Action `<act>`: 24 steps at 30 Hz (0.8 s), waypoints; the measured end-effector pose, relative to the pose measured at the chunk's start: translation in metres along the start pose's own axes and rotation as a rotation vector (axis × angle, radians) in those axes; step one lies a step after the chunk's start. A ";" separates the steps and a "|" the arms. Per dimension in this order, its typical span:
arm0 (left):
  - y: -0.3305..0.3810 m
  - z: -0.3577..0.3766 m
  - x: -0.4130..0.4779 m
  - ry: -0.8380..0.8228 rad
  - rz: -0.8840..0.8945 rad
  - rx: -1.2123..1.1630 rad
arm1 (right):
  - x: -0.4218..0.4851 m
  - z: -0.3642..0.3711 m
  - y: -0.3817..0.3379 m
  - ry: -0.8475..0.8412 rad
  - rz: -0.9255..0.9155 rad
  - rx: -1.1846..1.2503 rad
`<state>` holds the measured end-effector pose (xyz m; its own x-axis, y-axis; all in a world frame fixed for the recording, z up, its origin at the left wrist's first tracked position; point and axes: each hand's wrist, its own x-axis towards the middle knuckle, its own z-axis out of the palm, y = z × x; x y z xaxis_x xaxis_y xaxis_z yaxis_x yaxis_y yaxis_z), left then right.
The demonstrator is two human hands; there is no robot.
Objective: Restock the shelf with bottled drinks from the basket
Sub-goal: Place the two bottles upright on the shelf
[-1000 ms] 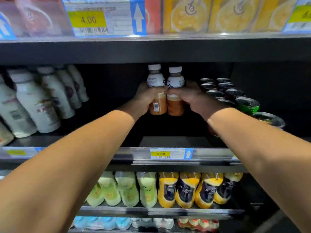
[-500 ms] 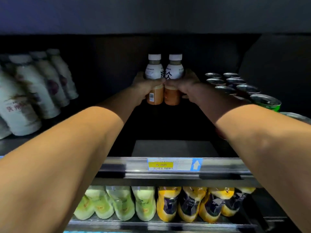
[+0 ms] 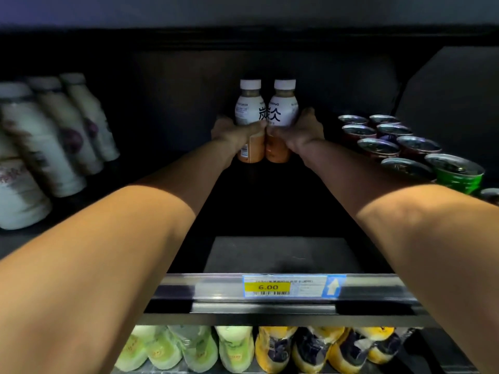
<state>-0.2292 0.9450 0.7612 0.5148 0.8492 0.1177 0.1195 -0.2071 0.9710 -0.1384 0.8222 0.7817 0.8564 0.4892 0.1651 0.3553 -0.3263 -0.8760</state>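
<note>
Both arms are reaching deep into the shelf (image 3: 275,255): the left hand (image 3: 234,133) is grasping the left bottle (image 3: 250,122), the right hand (image 3: 299,132) the right bottle (image 3: 282,122). The two are standing upright and touching at the far middle, between white bottles (image 3: 48,147) on the left and cans (image 3: 405,147) on the right

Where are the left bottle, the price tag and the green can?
left bottle (image 3: 249,110): head view, white label below the cap.
price tag (image 3: 267,287): head view, yellow price patch.
green can (image 3: 456,176): head view, green side wall.

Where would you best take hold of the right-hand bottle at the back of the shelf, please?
Grip the right bottle around its lower body from its right side, as the right hand does: the left bottle stands against its other side, and the cans leave room there.
</note>
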 end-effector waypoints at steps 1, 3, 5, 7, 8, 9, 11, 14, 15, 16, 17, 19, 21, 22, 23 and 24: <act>0.001 0.000 0.000 -0.004 -0.003 0.001 | 0.000 0.000 0.000 0.002 -0.001 0.004; 0.002 0.000 -0.002 -0.007 -0.002 0.003 | 0.000 0.002 0.001 0.007 -0.005 0.016; 0.004 -0.001 -0.006 -0.017 -0.011 0.009 | 0.000 0.003 0.002 0.014 -0.006 0.019; 0.008 -0.001 -0.010 -0.019 -0.026 0.016 | 0.001 0.004 0.003 0.014 -0.007 0.023; 0.009 -0.001 -0.011 -0.021 -0.036 0.015 | 0.002 0.005 0.003 0.008 -0.003 0.027; 0.012 -0.001 -0.013 -0.023 -0.042 0.016 | 0.002 0.005 0.002 0.003 0.002 0.026; 0.015 -0.001 -0.014 -0.013 -0.056 0.040 | 0.002 0.004 0.000 -0.003 0.011 -0.003; 0.023 -0.006 -0.020 -0.087 -0.068 0.083 | -0.004 0.001 -0.006 -0.026 0.017 -0.074; 0.024 -0.010 -0.023 -0.093 -0.064 0.114 | -0.008 -0.001 -0.008 -0.024 0.003 -0.094; 0.025 -0.013 -0.025 -0.086 -0.056 0.151 | -0.012 -0.003 -0.012 -0.015 -0.023 -0.130; 0.027 -0.017 -0.033 -0.089 -0.041 0.213 | -0.017 -0.006 -0.016 0.006 -0.063 -0.185; 0.034 -0.025 -0.057 -0.137 -0.007 0.366 | -0.033 -0.016 -0.025 0.048 -0.132 -0.305; 0.040 -0.038 -0.087 -0.212 0.077 0.515 | -0.058 -0.033 -0.033 0.074 -0.187 -0.396; 0.046 -0.046 -0.105 -0.262 0.143 0.560 | -0.073 -0.043 -0.037 0.072 -0.225 -0.426; 0.052 -0.054 -0.124 -0.305 0.227 0.597 | -0.092 -0.055 -0.039 0.063 -0.289 -0.474; 0.056 -0.060 -0.140 -0.325 0.322 0.647 | -0.113 -0.067 -0.042 0.049 -0.368 -0.545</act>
<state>-0.3455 0.8433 0.8118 0.8182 0.5356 0.2089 0.3411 -0.7448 0.5735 -0.2248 0.7263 0.8303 0.6540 0.6143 0.4415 0.7562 -0.5139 -0.4051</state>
